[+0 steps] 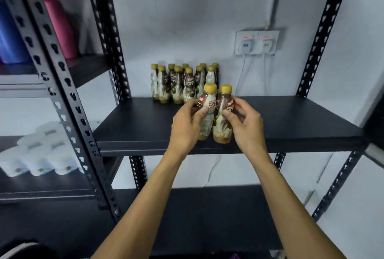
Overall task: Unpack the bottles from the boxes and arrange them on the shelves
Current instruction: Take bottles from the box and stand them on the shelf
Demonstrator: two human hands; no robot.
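Rack (66, 92): a black metal unit with slotted posts, standing against a pale wall; it fills most of the view.
Middle shelf (291, 119): the dark board where the bottles go; most of its surface is bare, above all to the right and along the front.
Lower shelf (207, 217): dark, with no bottles showing on the part in view.
Neighbouring rack: to the left, blurred; it carries a pack of white rolls (39, 150) and, higher up, a pink bottle (60, 23).
Back group (182, 84): about ten yellow-capped brown-and-cream bottles, upright and packed close in two rows against the wall, left of centre.
Left hand (187, 125): fingers and thumb wrapped round the waist of the left bottle (207, 122).
Right hand (247, 127): thumb and fingers clasping the right bottle (223, 132) at mid-height.
Held pair: both upright, side by side and touching, at the front edge of the middle shelf, well in front of the back group; whether their bases rest on the board I cannot tell.
Boxes: none in view.
Done: a first block is shelved, by the look of it.
Left: this pair needs sliding back to join the block; with no box in view, how many more wait cannot be judged.
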